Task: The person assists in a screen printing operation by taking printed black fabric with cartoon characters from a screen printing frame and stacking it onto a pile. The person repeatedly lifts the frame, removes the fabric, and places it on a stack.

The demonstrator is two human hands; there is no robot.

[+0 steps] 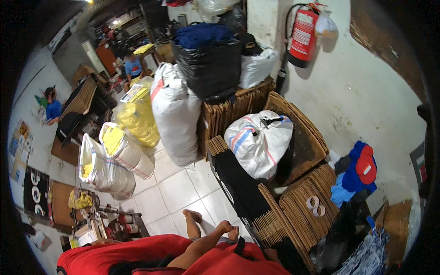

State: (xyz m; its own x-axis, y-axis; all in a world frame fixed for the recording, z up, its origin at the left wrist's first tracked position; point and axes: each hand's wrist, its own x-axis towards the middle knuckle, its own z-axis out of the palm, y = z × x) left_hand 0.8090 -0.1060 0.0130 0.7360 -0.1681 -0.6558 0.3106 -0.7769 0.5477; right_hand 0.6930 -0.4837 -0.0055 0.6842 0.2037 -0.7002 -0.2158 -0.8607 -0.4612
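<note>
From the red cloth at the bottom, my bare left forearm reaches up and right. My left hand (224,226) is over the white tiled floor, close to the stacked cardboard's left side. Its fingers look bent, but they are too small to tell if they hold anything. Just beside it is a bit of skin (233,234), a foot or a hand; I cannot tell which. A bare foot (192,216) rests on the tiles to the left. My right hand cannot be made out; only a dark patch of skin shows at the red cloth's right edge.
Cardboard sheets (306,204) with two tape rolls (315,206) stand right, beside folded black cloth (238,176) and a tied white sack (261,144). Tall sacks (174,117) and yellow-filled bags (137,117) line the left. A fire extinguisher (303,37) hangs behind. Two people sit far left.
</note>
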